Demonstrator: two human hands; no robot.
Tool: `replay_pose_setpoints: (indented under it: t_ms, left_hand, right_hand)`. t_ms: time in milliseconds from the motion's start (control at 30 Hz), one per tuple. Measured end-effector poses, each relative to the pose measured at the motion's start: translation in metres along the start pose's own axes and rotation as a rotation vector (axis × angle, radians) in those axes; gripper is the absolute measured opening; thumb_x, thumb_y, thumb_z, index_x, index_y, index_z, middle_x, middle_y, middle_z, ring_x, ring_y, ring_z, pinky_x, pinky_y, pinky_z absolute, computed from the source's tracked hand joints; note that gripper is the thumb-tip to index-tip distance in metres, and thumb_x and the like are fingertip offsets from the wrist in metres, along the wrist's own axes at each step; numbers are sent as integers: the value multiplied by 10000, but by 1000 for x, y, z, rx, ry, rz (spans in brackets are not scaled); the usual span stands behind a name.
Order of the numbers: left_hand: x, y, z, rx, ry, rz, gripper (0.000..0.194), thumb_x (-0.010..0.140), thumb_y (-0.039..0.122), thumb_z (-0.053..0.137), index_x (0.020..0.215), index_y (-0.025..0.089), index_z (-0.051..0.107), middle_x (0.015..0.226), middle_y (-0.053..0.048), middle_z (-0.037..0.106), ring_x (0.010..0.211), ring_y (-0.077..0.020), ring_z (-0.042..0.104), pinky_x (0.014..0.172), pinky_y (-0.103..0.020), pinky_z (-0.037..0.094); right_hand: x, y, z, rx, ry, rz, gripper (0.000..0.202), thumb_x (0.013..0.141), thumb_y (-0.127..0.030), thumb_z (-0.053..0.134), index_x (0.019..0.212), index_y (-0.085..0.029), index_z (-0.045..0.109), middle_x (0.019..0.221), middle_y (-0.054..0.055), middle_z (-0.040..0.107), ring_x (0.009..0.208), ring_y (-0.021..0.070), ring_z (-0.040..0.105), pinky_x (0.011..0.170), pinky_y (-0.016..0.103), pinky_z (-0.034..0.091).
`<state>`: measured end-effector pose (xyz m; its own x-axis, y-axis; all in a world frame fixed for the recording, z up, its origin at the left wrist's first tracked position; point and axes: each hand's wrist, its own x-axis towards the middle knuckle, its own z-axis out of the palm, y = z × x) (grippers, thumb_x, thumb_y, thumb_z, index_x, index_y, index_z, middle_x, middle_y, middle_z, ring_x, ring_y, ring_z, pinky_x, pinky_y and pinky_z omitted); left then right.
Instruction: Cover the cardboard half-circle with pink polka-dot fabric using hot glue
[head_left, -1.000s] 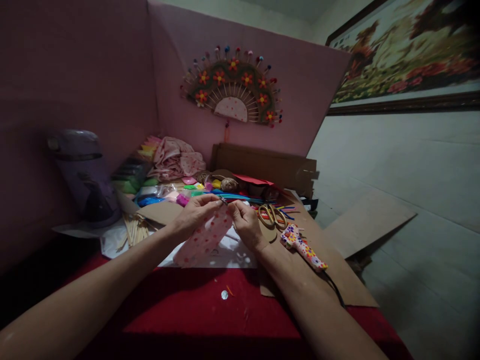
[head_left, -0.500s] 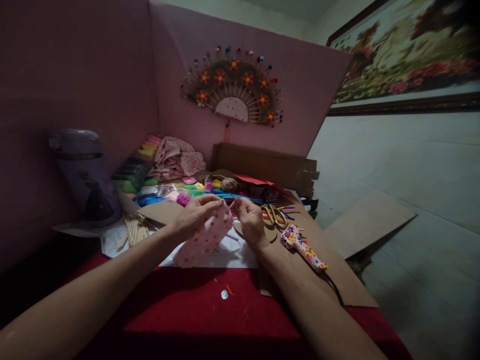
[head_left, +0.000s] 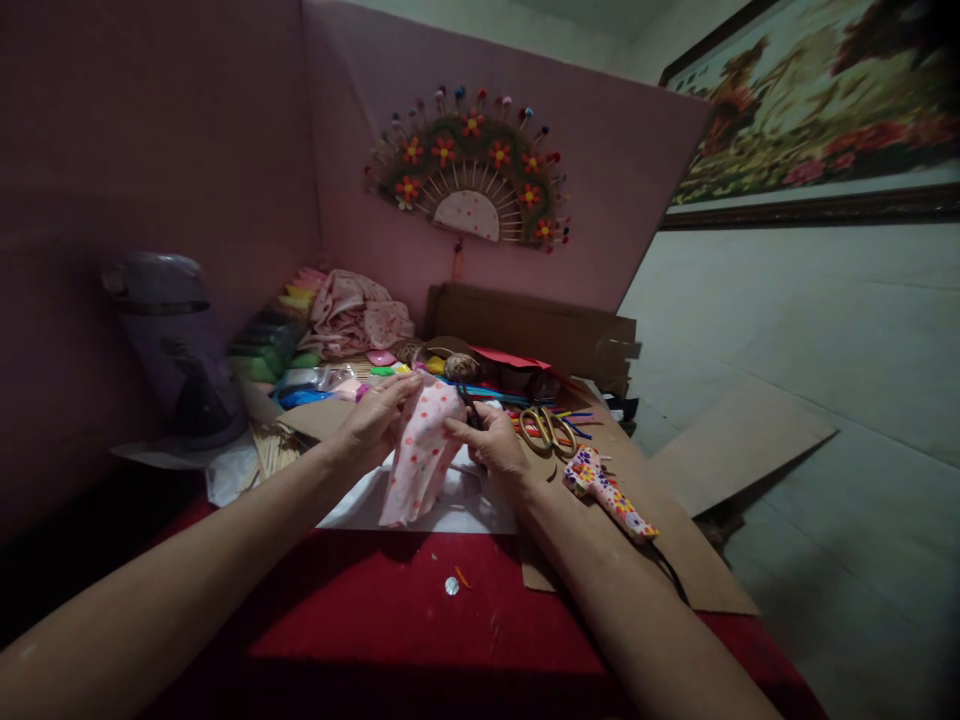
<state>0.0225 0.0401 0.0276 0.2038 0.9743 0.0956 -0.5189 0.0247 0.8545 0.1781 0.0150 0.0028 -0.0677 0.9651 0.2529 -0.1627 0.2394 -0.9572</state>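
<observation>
My left hand [head_left: 379, 415] pinches the upper edge of a pink cloth [head_left: 424, 435] with red dots, which hangs down above white paper [head_left: 480, 510]. At the cloth's right edge, my right hand [head_left: 491, 440] is closed on a slim dark tool [head_left: 469, 402] whose tip points up; its exact kind is hard to make out. Gold-handled scissors [head_left: 549, 432] lie just right of this hand. Farther right, a flower-patterned glue gun [head_left: 607, 495] rests on cardboard, its black cord trailing toward me.
A purple flask [head_left: 176, 350] stands at left, near wooden sticks [head_left: 270, 450]. Crumpled dotted fabric [head_left: 356, 315], clay packets and twine [head_left: 461, 367] lie behind my hands. A decorated fan [head_left: 472, 175] hangs on the pink panel. A small silver disc [head_left: 451, 586] lies on the red tablecloth [head_left: 375, 620].
The cloth has turned and now hangs more upright and farther right. My left hand has shifted slightly up and left. More of the dark tool shows in my right hand.
</observation>
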Motion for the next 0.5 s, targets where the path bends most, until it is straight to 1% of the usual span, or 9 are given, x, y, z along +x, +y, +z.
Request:
replay_pose_setpoints:
  t_ms: [100, 167, 233, 300, 367, 500]
  left_hand:
    - [-1, 0, -1, 40, -47, -25, 211, 704, 274, 743, 844, 154, 640, 640, 22, 634, 507, -87, 562, 473, -186, 441]
    - [-3, 1, -1, 79, -100, -93, 265, 706, 345, 751, 855, 151, 651, 639, 0, 646, 501, -104, 570, 459, -199, 434]
    - [-5, 1, -1, 128, -140, -175, 322, 656, 365, 790, 842, 136, 662, 658, -29, 665, 516, -127, 591, 470, -219, 449]
    - [-5, 0, -2, 179, -163, -237, 334, 585, 301, 837, 809, 122, 667, 665, -43, 674, 524, -139, 607, 485, -228, 462]
    - [-4, -2, -4, 210, -158, -263, 300, 547, 227, 849, 755, 118, 663, 647, -40, 669, 510, -134, 606, 481, -220, 453]
    - [0, -8, -6, 202, -89, -236, 234, 533, 149, 836, 654, 115, 638, 606, -29, 649, 497, -118, 595, 476, -202, 427]
  right_hand:
    - [3, 3, -3, 57, 84, -45, 306, 549, -354, 799, 687, -172, 596, 643, -34, 558, 557, 90, 458, 535, 222, 384]
    - [4, 3, -5, 75, 126, -56, 291, 558, -345, 783, 712, -171, 607, 677, -20, 589, 579, 104, 485, 559, 236, 411]
    - [4, 2, -7, 85, 164, -57, 291, 565, -350, 769, 735, -171, 614, 696, -16, 601, 584, 108, 495, 558, 237, 421]
    - [4, 1, -8, 97, 206, -52, 303, 565, -353, 764, 760, -174, 617, 704, -18, 606, 577, 107, 500, 546, 234, 425]
    - [4, 0, -8, 120, 247, -49, 310, 558, -352, 770, 759, -175, 612, 701, -18, 605, 573, 108, 508, 549, 242, 439]
    - [9, 5, -10, 169, 296, -50, 325, 537, -343, 790, 747, -175, 607, 707, -8, 613, 603, 127, 542, 586, 278, 474]
